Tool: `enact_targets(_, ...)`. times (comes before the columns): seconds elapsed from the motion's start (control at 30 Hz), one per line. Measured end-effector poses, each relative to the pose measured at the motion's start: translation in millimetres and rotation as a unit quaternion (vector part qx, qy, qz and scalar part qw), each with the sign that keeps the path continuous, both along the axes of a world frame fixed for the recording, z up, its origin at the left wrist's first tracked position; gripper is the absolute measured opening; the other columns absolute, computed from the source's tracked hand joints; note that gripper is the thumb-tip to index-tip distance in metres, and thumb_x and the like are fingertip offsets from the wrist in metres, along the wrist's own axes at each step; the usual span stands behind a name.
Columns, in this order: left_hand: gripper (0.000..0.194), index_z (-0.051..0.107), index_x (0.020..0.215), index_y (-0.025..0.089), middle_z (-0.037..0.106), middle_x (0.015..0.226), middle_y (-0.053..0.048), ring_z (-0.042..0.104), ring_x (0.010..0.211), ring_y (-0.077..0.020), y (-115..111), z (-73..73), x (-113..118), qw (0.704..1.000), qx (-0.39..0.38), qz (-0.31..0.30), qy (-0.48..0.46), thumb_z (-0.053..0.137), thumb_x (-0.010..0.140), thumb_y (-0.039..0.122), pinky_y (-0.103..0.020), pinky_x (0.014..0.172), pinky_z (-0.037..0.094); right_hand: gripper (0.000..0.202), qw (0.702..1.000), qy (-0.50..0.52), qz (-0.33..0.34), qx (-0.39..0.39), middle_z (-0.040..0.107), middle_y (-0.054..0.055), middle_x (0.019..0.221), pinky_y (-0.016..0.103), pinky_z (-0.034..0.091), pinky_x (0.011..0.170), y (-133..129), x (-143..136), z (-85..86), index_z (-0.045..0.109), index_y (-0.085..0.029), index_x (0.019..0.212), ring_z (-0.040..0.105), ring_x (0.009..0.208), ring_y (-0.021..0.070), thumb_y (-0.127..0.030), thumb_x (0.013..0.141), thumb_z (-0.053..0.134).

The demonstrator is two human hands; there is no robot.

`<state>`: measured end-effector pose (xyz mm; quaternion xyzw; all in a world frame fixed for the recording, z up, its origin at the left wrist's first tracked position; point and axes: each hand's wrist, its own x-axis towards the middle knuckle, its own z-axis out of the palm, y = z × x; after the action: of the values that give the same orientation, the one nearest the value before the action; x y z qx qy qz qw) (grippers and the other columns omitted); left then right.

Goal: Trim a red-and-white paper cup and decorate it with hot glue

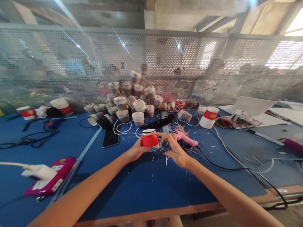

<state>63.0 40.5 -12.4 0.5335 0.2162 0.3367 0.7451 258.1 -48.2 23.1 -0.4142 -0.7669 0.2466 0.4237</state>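
Observation:
A red paper cup (149,139) with a white top, a dark line round it and a teal patch low down is held over the blue table by my left hand (136,150). The fingers of that hand wrap the cup from the left and below. Just right of the cup is my right hand (176,149), its fingers spread and thumb apart. Its index fingertip reaches the cup's upper right side; whether it presses there I cannot tell. Behind my right hand a pink glue gun (187,138) lies among white scraps.
Small bucket-like cups with handles (139,105) are piled at the back centre. A phone (110,137) lies left of centre. Stacked paper cups (209,117) stand right, near a red can (179,105). A purple power strip (50,176) is at left; cables cross the right side.

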Motion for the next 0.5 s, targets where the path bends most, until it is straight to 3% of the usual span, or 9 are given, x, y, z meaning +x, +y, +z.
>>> enact_targets(0.13, 0.065, 0.055, 0.116, 0.018, 0.069, 0.101, -0.008, 0.064, 0.095, -0.0256, 0.3, -1.0, -0.3, 1.000, -0.012, 0.012, -0.001, 0.077, 0.055, 0.011, -0.038, 0.084, 0.046, 0.033, 0.998, 0.057, -0.026, -0.013, 0.053, 0.005, 0.126, 0.045, 0.031, 0.090, 2.1, 3.4, -1.9, 0.042, -0.022, 0.086, 0.041, 0.104, 0.0252, -0.009, 0.055, 0.042)
enact_targets(0.27, 0.064, 0.059, 0.113, 0.017, 0.067, 0.111, -0.011, 0.062, 0.100, -0.0285, -2.3, 5.8, 0.9, 0.999, -0.030, 0.003, -0.010, 0.078, 0.052, 0.011, -0.039, 0.085, 0.047, 0.027, 0.991, 0.117, -0.061, 0.038, 0.055, 0.006, 0.120, 0.040, 0.033, 0.084, 3.6, 7.5, -6.1, 0.040, -0.022, 0.081, 0.044, 0.097, 0.0244, -0.013, 0.056, 0.044)
enact_targets(0.5, 0.060, 0.059, 0.114, 0.019, 0.070, 0.106, -0.009, 0.062, 0.103, -0.0278, -3.2, 8.5, -0.5, 0.998, -0.022, -0.037, -0.037, 0.076, 0.056, 0.010, -0.040, 0.089, 0.044, 0.024, 0.999, 0.034, 0.036, 0.007, 0.056, 0.006, 0.122, 0.045, 0.031, 0.091, -0.2, 3.8, -4.3, 0.043, -0.021, 0.082, 0.041, 0.101, 0.0255, -0.013, 0.059, 0.044)
